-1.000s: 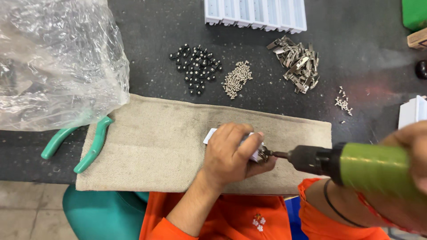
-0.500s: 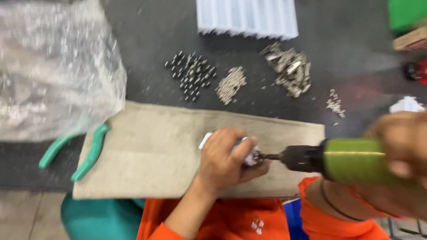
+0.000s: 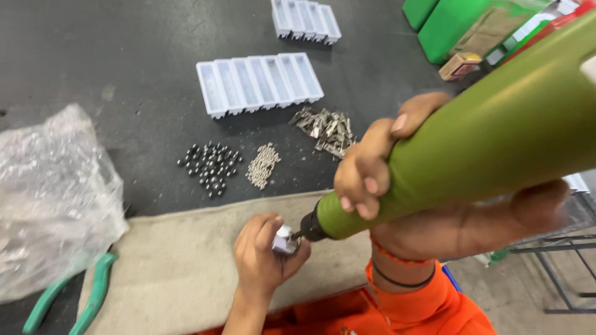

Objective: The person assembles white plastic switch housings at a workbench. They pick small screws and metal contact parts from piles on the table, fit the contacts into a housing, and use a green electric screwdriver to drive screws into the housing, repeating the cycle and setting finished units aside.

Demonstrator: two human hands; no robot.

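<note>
A small grey metal part [image 3: 284,241] is pinched between the thumb and curled fingers of the left hand [image 3: 266,259], which is closed on it just above a strip of beige cloth [image 3: 167,267] laid along the near edge of the dark table [image 3: 112,56]. The black tip of a green power screwdriver [image 3: 472,149] is pressed against that part; the tool's thick body is gripped by the right hand [image 3: 372,167], whose fingers are wrapped tightly round it, with cord bracelets seen at the wrist. Beyond the cloth, a scatter of small dark balls [image 3: 211,166] is set beside a heap of tiny pale screws [image 3: 263,165], and a pile of grey metal clips [image 3: 327,129] lies to the right of these. Farther back, two rows of white plastic housings [image 3: 257,82] are placed apart from each other. A crumpled clear plastic bag [image 3: 53,198] is spread at the left, and green-handled pliers [image 3: 71,304] are partly tucked beneath it. Green bins [image 3: 453,25] are seen at the far right.
</note>
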